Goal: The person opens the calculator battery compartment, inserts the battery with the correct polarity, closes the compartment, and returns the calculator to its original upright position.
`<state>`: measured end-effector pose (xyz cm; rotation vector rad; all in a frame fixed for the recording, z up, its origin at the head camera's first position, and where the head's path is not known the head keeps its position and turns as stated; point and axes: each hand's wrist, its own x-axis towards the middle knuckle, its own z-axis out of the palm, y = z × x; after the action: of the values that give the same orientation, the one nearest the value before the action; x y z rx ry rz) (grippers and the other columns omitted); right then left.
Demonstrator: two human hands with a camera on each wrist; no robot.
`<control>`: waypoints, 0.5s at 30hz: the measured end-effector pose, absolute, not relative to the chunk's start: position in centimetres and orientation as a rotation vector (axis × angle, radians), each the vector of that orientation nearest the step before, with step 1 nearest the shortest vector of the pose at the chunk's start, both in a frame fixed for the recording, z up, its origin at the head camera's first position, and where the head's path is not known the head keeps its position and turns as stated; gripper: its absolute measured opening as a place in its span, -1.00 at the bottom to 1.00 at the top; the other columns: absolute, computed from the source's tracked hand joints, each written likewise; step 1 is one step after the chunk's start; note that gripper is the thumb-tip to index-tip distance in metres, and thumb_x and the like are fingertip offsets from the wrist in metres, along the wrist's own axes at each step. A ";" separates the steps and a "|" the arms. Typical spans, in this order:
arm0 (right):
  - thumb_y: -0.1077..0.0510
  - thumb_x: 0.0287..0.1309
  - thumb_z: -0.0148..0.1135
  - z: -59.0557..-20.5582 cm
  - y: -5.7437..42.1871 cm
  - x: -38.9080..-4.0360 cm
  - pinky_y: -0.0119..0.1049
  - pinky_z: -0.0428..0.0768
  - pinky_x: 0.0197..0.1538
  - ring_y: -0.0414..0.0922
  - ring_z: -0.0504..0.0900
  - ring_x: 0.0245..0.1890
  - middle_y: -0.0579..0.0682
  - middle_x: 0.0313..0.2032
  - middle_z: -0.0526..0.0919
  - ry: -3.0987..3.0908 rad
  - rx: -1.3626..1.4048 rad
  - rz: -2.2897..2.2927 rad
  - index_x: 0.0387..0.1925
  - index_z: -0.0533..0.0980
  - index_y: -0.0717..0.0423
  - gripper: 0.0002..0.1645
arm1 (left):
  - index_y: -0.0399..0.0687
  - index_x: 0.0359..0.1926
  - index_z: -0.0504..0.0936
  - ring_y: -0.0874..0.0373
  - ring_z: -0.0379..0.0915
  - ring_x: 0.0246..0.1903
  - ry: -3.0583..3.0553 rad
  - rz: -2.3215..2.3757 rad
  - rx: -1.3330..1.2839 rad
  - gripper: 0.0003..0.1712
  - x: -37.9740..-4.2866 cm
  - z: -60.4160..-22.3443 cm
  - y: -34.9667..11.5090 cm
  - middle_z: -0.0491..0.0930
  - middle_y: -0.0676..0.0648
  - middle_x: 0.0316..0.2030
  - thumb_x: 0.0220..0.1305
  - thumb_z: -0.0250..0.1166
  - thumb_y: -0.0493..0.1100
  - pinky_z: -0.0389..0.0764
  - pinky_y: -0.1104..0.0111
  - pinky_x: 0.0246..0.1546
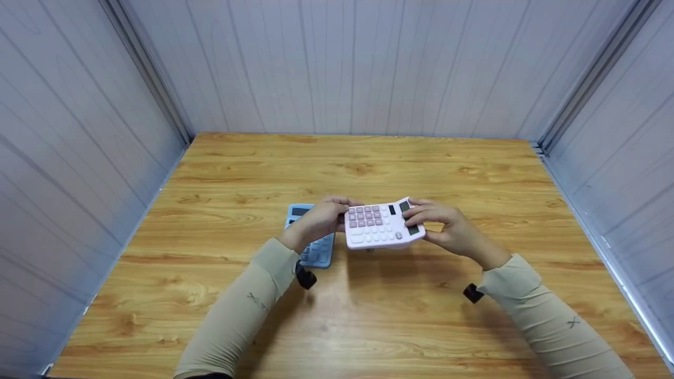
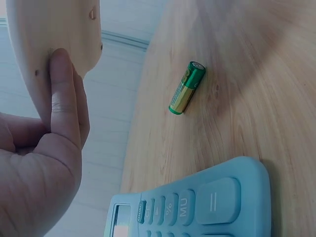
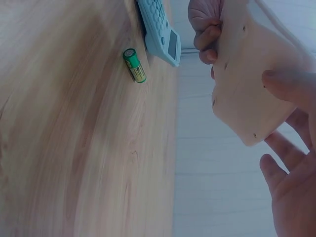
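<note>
A pink-and-white calculator (image 1: 389,239) is held up off the table, its keys facing upward. My left hand (image 1: 318,221) pinches its left edge, with fingers (image 2: 61,94) against the pale back in the left wrist view. At the display end, my right hand (image 1: 455,229) holds it with fingertips over the screen and the thumb against the back. A blue calculator (image 1: 322,255) lies on the table, partly hidden by the left hand and wrist. Beside it rests a green-and-gold battery (image 2: 187,88), visible also in the right wrist view (image 3: 134,65).
The wood-grain table (image 1: 253,173) is bordered by pale panel walls (image 1: 353,68) at the back and both sides. A small black device (image 1: 305,276) sticks out below the left wrist, and another black device (image 1: 473,293) below the right.
</note>
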<state>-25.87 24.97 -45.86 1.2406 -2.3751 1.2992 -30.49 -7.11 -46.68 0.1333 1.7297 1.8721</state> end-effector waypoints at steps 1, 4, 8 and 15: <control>0.53 0.16 0.48 -45.9 25.0 -25.9 -0.46 0.33 0.59 0.15 0.58 0.46 0.23 0.09 0.82 -2.356 1.254 1.313 -0.06 0.79 0.16 -0.64 | -0.38 0.38 0.57 0.14 0.76 -0.11 1.719 1.877 0.130 -0.50 -30.5 -46.8 -7.1 0.74 -0.26 0.15 0.71 -0.18 -0.31 0.81 0.38 -0.14; 0.55 0.19 0.43 -46.0 24.9 -26.1 -0.45 0.40 0.56 -0.11 0.59 0.45 0.27 0.07 0.81 -2.306 1.285 1.388 -0.04 0.77 0.21 -0.64 | -0.42 0.37 0.57 0.13 0.76 -0.13 1.684 1.890 0.136 -0.50 -30.3 -46.9 -7.2 0.73 -0.28 0.14 0.72 -0.18 -0.31 0.81 0.37 -0.14; 0.57 0.27 0.34 -45.9 24.8 -26.2 -0.44 0.55 0.45 -0.29 0.64 0.35 0.13 0.09 0.83 -2.254 1.290 1.554 0.00 0.73 0.29 -0.66 | -0.47 0.32 0.58 0.08 0.78 -0.11 1.688 1.880 0.214 -0.53 -30.0 -47.0 -7.1 0.71 -0.34 0.16 0.73 -0.14 -0.29 0.85 0.27 -0.04; 0.55 0.40 0.22 -45.7 24.8 -26.0 -0.47 0.76 0.05 -0.32 0.77 -0.02 -0.27 0.01 0.81 -2.212 1.201 1.864 0.05 0.67 0.43 -0.74 | -0.45 0.35 0.59 -0.33 0.68 0.23 1.762 1.846 0.343 -0.52 -29.4 -46.9 -6.4 0.64 -0.47 0.26 0.76 -0.08 -0.22 0.64 -0.12 0.37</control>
<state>-26.02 24.80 -45.66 1.2006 -2.2121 1.8645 -29.41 -6.44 -46.89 0.3425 1.7624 1.8459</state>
